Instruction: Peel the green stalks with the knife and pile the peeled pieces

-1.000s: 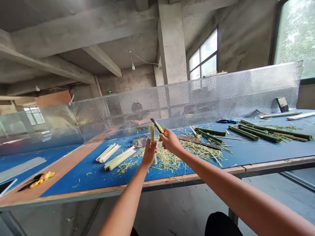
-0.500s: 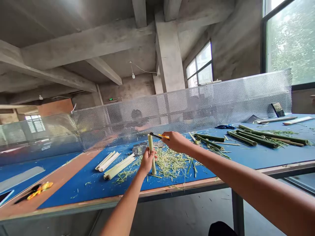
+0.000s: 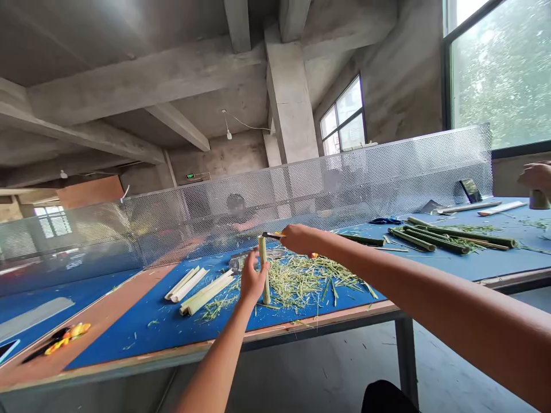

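Observation:
A pale, peeled bamboo piece (image 3: 264,281) stands upright on the blue mat, its foot among shavings. Around its upper half is my left hand (image 3: 252,278), thumb on the right side and the fingers rather straight along the left. My right hand (image 3: 299,238) is closed on a knife (image 3: 272,236) with a dark blade and orange on its handle; most of the handle is hidden by the fingers. The blade lies across the bamboo's top end. Loose green-yellow shavings (image 3: 301,281) are spread below my right hand.
Split pale bamboo pieces (image 3: 209,293) lie to the left. Green bamboo lengths (image 3: 434,238) and blue-handled scissors (image 3: 386,220) are on the right. A perforated metal screen (image 3: 387,172) runs behind. Another person's hand (image 3: 538,175) shows at far right. A yellow-and-black tool (image 3: 64,338) lies far left.
My left hand's fingers have loosened and straightened along the bamboo. The knife stays at its top end. Another person's hand has come further into view at the right as the view shifted.

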`<state>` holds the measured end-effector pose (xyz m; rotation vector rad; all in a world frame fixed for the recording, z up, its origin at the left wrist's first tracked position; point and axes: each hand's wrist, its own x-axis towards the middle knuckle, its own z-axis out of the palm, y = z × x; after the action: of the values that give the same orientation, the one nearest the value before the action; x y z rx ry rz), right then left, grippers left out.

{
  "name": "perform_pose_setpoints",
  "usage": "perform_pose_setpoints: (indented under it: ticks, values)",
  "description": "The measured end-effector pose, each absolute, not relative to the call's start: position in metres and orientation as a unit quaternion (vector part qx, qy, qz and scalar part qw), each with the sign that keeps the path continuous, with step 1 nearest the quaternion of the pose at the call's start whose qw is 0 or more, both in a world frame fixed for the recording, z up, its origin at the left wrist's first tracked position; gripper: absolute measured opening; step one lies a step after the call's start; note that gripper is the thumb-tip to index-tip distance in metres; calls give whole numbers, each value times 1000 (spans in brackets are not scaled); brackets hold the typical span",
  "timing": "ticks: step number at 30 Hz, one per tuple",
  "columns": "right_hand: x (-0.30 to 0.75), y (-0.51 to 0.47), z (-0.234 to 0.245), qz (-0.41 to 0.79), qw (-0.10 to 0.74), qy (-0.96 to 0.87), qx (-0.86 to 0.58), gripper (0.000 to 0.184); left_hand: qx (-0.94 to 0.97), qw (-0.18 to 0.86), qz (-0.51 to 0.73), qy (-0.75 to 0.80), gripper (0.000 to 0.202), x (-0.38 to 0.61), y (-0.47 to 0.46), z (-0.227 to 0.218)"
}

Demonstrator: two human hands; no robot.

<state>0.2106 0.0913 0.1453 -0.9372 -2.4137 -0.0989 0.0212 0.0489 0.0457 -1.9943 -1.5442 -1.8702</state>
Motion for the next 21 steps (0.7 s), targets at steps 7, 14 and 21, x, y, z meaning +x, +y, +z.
perform_pose_setpoints:
  ticks: [7, 14, 21]
  values:
    - [192, 83, 135, -97, 223, -905, -348, 21, -763, 173, -540, -310, 28, 95, 12, 111]
    - [169, 64, 102, -178, 399, -810, -392, 44, -741, 78, -594, -302, 33, 123, 22, 100]
    - [193, 49, 102, -215, 355, -852, -318, 35, -728, 83, -610, -300, 34, 120, 17, 90]
